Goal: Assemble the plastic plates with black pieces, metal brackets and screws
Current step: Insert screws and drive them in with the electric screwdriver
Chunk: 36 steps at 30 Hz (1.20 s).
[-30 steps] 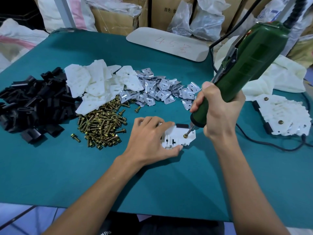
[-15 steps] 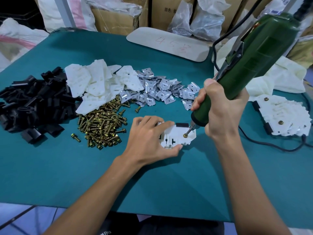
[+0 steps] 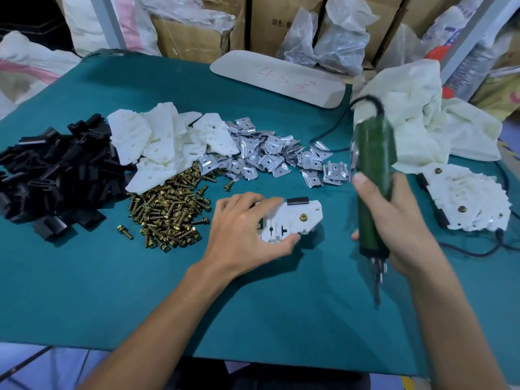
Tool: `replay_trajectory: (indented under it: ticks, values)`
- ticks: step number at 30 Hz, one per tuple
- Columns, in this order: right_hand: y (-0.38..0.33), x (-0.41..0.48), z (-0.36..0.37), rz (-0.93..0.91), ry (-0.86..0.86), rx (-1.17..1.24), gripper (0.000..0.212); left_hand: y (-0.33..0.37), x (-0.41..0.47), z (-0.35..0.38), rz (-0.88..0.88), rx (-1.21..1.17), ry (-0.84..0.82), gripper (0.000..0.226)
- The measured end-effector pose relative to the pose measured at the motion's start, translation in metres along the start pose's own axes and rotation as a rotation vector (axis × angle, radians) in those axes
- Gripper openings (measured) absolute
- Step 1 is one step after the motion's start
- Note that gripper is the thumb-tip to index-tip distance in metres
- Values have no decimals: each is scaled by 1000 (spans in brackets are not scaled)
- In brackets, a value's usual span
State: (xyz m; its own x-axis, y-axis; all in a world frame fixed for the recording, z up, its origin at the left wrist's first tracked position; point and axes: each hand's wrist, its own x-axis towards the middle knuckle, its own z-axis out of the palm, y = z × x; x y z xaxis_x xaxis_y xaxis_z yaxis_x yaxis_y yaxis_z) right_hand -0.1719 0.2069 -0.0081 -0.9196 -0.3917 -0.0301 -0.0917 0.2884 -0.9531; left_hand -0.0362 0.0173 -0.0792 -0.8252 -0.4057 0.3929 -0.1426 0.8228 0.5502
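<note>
Head view: white plate (image 3: pixel 289 218) carries brass screw (image 3: pixel 304 217) and black piece (image 3: pixel 297 200).

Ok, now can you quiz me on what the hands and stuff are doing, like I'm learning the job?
1. True or false: the right hand holds the green screwdriver clear of the white plate.
2. Which hand grips that plate? A: left hand. B: right hand.
3. Fill in: the pieces in the pile farthest left are coloured ____.
Key: 1 true; 2 A; 3 black.
</note>
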Motion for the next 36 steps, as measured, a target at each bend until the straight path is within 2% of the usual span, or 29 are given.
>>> replay_trajectory:
  ticks: [3,5,8,11,13,15,17,18,20,23,25,31,36]
  values:
    - [25,-2,-5,28,22,-303,49,0,0,0,-2,-16,10,70]
    - [35,-1,-7,54,12,-422,55,-1,0,1,0,-18,9,70]
    - [40,0,-4,49,-25,-656,52,-2,-1,1,-2,-24,12,70]
    - [36,1,-1,-12,-4,-771,57,-2,-1,2,-6,-40,17,69]
    - [34,0,-1,-27,19,-782,47,-3,-1,1,-6,-49,19,68]
    - [34,-7,2,-91,138,-720,36,-3,-2,1,-3,-55,16,68]
    - [27,-24,11,-288,299,-485,18,-3,-1,1,2,-56,7,69]
    - [23,-34,17,-358,297,-368,14,-2,-1,1,4,-57,5,70]
    - [22,-51,28,-387,89,-251,20,-1,-1,0,8,-67,1,72]
    - [27,-63,43,-316,-277,-297,37,0,-2,-2,8,-97,13,72]
    - [31,-64,53,-267,-340,-258,40,0,-3,-3,-2,-105,8,71]
    - [29,-54,67,-161,-112,149,35,2,-3,-6,1,-172,-36,81]
    - [32,-41,42,-161,138,165,30,-4,-6,-3,-55,-297,-24,69]
